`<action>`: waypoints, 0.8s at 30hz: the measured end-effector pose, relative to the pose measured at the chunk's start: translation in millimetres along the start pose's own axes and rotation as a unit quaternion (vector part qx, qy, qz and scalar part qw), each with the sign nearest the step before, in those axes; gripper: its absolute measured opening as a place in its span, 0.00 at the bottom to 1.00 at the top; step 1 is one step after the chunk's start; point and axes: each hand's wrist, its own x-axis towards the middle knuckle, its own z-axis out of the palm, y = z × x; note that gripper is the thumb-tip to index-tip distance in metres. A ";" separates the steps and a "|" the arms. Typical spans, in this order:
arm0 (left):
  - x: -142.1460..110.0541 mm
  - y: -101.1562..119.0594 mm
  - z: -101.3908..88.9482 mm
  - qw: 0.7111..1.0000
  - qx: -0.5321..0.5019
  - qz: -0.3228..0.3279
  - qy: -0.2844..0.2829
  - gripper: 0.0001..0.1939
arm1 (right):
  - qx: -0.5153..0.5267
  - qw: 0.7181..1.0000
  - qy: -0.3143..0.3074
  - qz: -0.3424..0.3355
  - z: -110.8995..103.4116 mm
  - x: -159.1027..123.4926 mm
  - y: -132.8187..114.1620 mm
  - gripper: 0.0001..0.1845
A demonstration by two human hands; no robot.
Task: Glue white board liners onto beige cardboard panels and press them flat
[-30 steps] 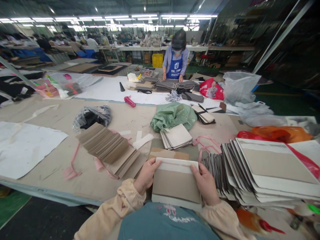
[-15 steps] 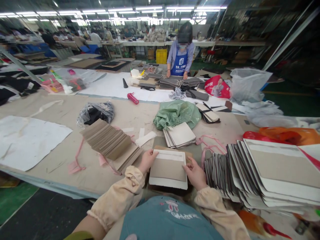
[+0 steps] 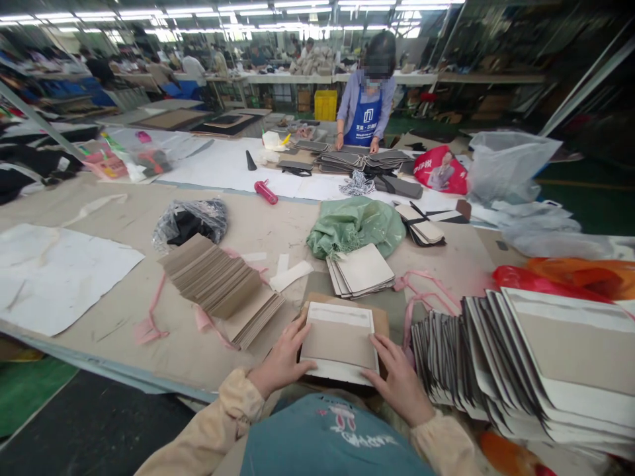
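A tan cardboard panel [image 3: 340, 337] with white strips along its far and near edges lies flat in front of me, over a brown board [image 3: 381, 322]. My left hand [image 3: 285, 354] grips its left side, thumb on the near left corner and fingers along the edge. At the right side, my right hand [image 3: 397, 373] holds it the same way, its thumb near the front corner. Left of the panel, a fanned stack of brown cardboard pieces [image 3: 213, 274] leans over. To the right stands a large stack of white-edged panels [image 3: 570, 344].
Beyond the panel lie several pale cards [image 3: 364, 268] and a green cloth bag [image 3: 354, 228]. Pink straps [image 3: 431, 284] trail nearby. Farther left are a clear plastic bag with black contents [image 3: 191, 221] and a white sheet [image 3: 54, 277]. Across the table, a co-worker [image 3: 367, 99] handles dark pieces.
Both hands have slid nearer me along the panel's sides, their fingers spreading and thumbs coming onto its near corners. The panel sits lower against the board beneath. The view shifted slightly.
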 end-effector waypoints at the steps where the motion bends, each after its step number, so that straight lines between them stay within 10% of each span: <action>1: -2.7 -1.2 1.6 1.000 0.005 0.000 0.001 0.45 | -0.004 1.000 -0.005 -0.011 0.6 -3.1 1.0 0.33; 24: -2.4 -1.1 4.4 0.998 0.063 0.006 0.030 0.31 | -0.035 0.997 0.036 -0.063 7.2 -2.4 8.2 0.24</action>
